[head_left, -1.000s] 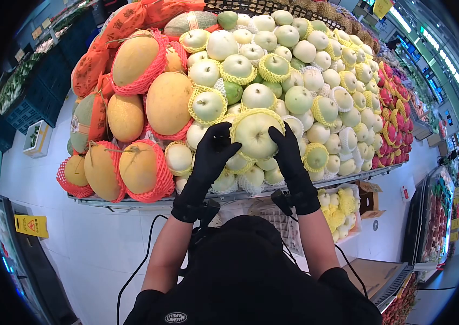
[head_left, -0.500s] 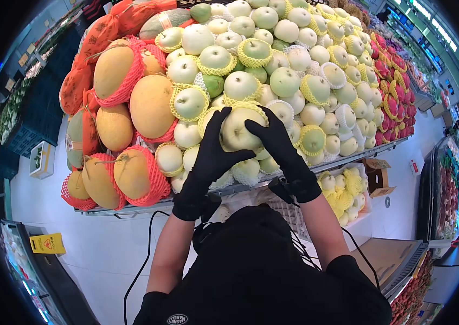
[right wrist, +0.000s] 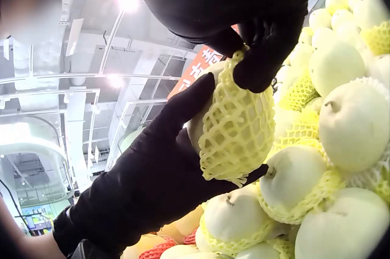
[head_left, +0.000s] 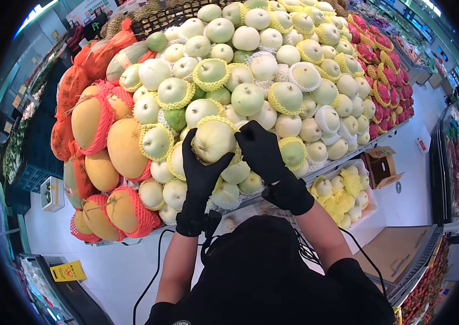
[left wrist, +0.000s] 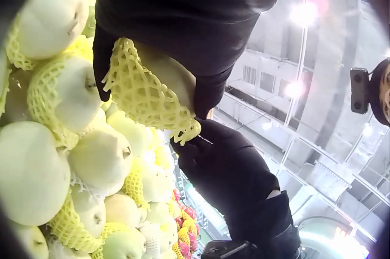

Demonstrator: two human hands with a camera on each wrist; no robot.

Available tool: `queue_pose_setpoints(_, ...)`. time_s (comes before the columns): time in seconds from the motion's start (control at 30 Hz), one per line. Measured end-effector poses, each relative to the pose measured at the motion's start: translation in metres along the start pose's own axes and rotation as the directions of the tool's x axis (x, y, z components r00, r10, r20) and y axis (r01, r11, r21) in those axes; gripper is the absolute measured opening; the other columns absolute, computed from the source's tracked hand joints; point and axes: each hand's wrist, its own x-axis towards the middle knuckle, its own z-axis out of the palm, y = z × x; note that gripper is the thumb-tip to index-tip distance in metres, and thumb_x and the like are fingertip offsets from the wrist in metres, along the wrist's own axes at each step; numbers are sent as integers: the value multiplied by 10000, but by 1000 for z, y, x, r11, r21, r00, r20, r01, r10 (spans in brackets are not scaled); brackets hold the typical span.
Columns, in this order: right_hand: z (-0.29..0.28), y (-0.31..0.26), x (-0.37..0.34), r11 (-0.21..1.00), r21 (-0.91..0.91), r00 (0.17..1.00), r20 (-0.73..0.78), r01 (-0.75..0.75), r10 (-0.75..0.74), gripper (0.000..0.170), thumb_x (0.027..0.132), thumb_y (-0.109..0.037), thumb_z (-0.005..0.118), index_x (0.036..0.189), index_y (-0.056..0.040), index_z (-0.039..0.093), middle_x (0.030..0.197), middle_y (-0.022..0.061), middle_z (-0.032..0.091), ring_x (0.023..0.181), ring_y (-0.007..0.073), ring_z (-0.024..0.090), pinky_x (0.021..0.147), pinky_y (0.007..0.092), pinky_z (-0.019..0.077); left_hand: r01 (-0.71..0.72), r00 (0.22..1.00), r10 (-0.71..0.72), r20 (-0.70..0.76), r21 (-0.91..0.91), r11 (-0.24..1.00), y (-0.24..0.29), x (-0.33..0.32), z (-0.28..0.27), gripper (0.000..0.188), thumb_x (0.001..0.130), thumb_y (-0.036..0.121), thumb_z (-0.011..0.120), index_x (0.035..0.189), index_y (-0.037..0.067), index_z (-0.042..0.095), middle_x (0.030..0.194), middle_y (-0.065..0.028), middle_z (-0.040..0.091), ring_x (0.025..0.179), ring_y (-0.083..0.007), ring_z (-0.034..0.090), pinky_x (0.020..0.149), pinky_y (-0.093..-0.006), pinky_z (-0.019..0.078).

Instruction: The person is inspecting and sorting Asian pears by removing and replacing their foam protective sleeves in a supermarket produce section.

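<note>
A pale green melon (head_left: 211, 140) is held above the front of the fruit heap, stem side up in the head view. My left hand (head_left: 202, 170), in a black glove, grips it from the near left, with fingers and thumb spread round its sides. A yellow foam net (right wrist: 237, 128) covers much of its underside, as the right wrist view shows. With bent fingers, my gloved right hand (head_left: 262, 151) pinches the edge of this net at the melon's right side. The net's edge is drawn out to a point between those fingertips.
Pale melons (head_left: 246, 99), many in foam nets, are piled under and beyond my hands. Yellow melons (head_left: 127, 145) in red nets lie to the left, dragon fruit (head_left: 384, 81) at the far right. Below the stand's edge is a white box (head_left: 367, 206) of netted melons.
The head view has turned, and the heap sits further left in it. My left hand has come round the melon, while my right hand has gone from its top to the net's edge.
</note>
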Motion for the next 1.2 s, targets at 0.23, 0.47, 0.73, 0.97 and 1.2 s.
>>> queue_pose_setpoints(0.23, -50, 21, 34, 939, 328, 960, 280, -102, 6, 313, 909, -179, 631, 1187, -39, 601, 915, 80, 664, 776, 117, 592, 749, 299, 502, -58, 998, 58, 3, 32, 998, 3, 23, 28, 883, 633, 121, 874, 1347, 24, 365, 1261, -138, 487, 1165, -244, 508, 994, -374, 445)
queue_pose_setpoints(0.47, -63, 26, 56, 910, 414, 967, 224, 21, -124, 517, 877, -147, 664, 1367, -135, 499, 1210, 59, 555, 912, 134, 568, 742, 283, 521, -6, 997, 5, 72, 8, 1000, 23, 43, 62, 946, 646, 136, 877, 1402, 31, 317, 1346, -159, 442, 1220, -260, 481, 1016, -387, 441)
queue_pose_setpoints(0.73, -68, 20, 85, 950, 220, 966, 82, 222, -245, 462, 860, -160, 658, 1305, -88, 559, 1114, 154, 583, 863, 216, 575, 785, 327, 487, -95, 991, 75, 107, 193, 977, 36, 71, 90, 1195, 510, 279, 946, 1419, -11, 227, 1361, -182, 376, 1272, -297, 411, 1061, -417, 365)
queue_pose_setpoints(0.97, -82, -8, 104, 951, 296, 947, 271, 88, -172, 491, 882, -163, 645, 1346, -79, 508, 1086, 140, 621, 839, 198, 626, 787, 335, 511, -199, 980, 189, 63, 248, 948, 28, 113, 77, 1021, 589, 196, 899, 1391, 17, 294, 1325, -164, 434, 1225, -270, 459, 1032, -383, 398)
queue_pose_setpoints(1.2, -93, 21, 112, 932, 356, 915, 396, -69, -83, 488, 911, -154, 617, 1375, -103, 472, 1205, 70, 613, 938, 123, 592, 841, 286, 493, -173, 957, 259, -134, 456, 873, 22, 176, 23, 914, 626, 235, 887, 1333, -9, 364, 1254, -170, 499, 1160, -258, 505, 985, -368, 416)
